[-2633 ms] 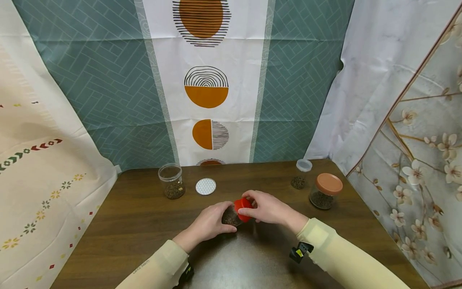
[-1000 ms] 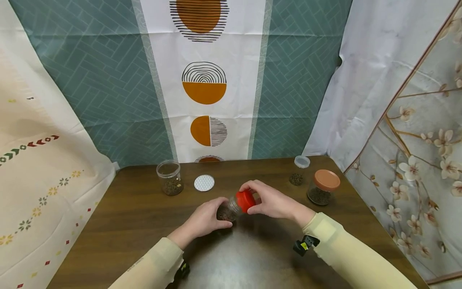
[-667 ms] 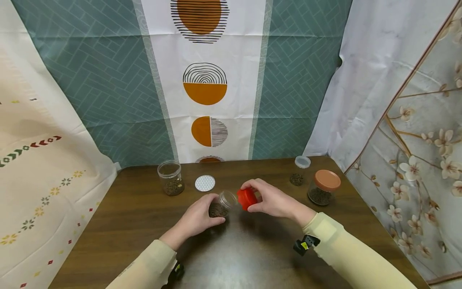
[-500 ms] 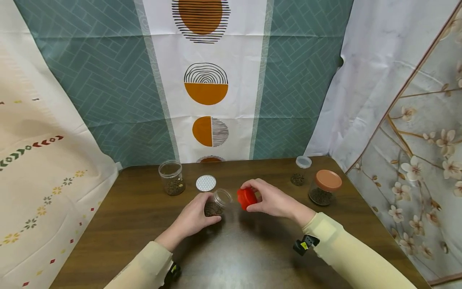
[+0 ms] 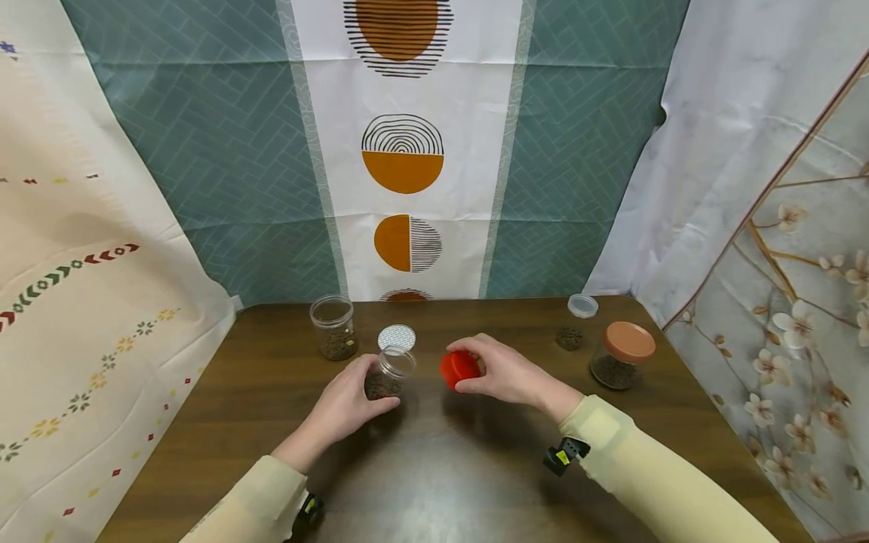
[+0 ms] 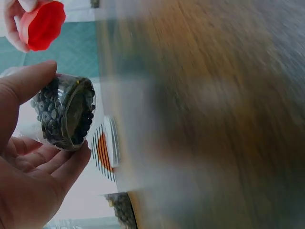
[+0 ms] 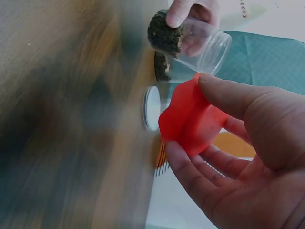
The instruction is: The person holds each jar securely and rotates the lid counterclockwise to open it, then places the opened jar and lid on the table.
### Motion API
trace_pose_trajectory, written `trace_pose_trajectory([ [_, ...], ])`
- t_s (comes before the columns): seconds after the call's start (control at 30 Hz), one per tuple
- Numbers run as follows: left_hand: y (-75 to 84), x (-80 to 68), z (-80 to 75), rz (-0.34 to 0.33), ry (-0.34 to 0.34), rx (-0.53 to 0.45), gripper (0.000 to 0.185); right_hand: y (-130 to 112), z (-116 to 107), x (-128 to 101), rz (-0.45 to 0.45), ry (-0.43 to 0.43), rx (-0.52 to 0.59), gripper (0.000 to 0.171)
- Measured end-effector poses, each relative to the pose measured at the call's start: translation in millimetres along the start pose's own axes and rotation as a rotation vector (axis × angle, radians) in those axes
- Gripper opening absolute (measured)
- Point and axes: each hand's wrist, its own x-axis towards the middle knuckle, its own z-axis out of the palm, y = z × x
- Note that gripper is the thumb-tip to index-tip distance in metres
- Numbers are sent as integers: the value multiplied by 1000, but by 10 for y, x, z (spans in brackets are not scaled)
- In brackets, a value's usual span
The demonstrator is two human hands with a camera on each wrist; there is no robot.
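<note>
- Red lid (image 5: 459,369) now off the small jar (image 5: 385,375), held apart in right hand (image 5: 498,371).
- Jar carried by left hand (image 5: 345,401) leftward, nearer the white lid (image 5: 397,337).

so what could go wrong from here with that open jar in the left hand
The small clear jar is uncapped and the left hand holds it above the table, so tilting it could spill its dark pellets. The right hand only pinches the red lid, which might slip.

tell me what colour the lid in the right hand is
Red; the lid shows best in the right wrist view, pinched by the right hand.
</note>
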Motion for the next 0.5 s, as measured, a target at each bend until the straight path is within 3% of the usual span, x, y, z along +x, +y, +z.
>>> trace_pose_trajectory([
  [0.5, -243, -91, -246, -87, 29, 34, 70, -237, 249, 424, -10, -50, -107, 60],
])
